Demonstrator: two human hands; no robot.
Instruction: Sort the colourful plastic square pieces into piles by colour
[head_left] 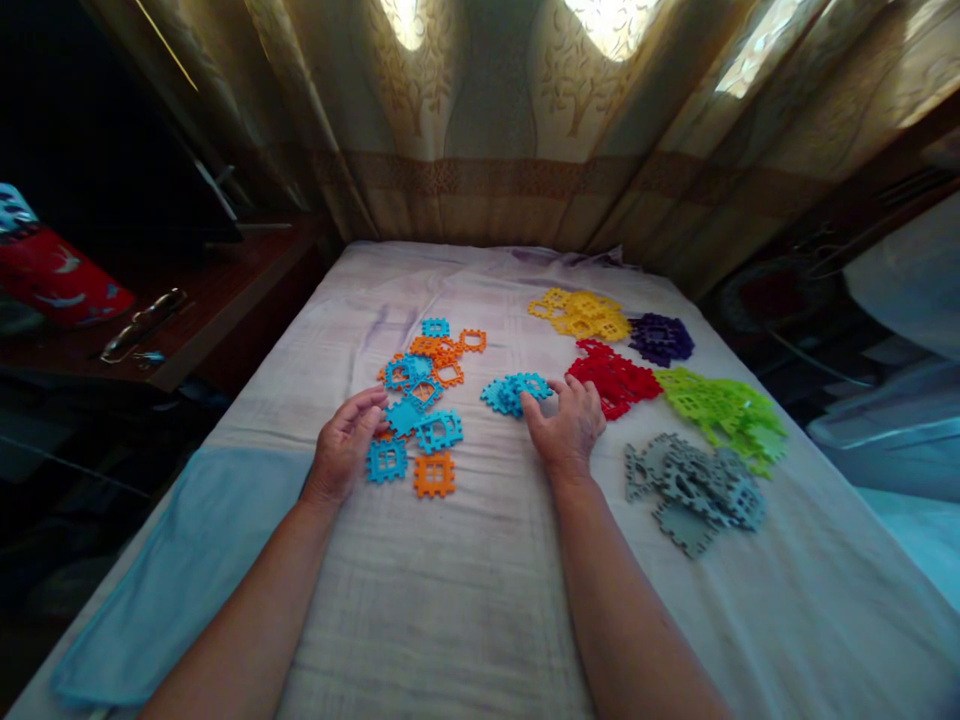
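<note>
My left hand (346, 445) is at the left edge of a mixed heap of notched plastic building tiles, its fingers loosely curved and apart with nothing visible between them. The heap has blue tiles (440, 430) and orange tiles (434, 475), some with window-like cutouts, several overlapping. Across from it, my right hand (568, 425) has thumb and forefinger at the edge of a blue tile (532, 385) on a small blue pile (499, 396). The other right fingers curl near the red tiles (619, 382).
Yellow tiles (581, 314), purple tiles (661, 338), lime green tiles (724, 410) and grey tiles (701, 485) lie in separate piles on the right of the cloth-covered table (450, 600). A light blue cloth (195, 570) lies at the left edge. Curtains (480, 120) hang behind.
</note>
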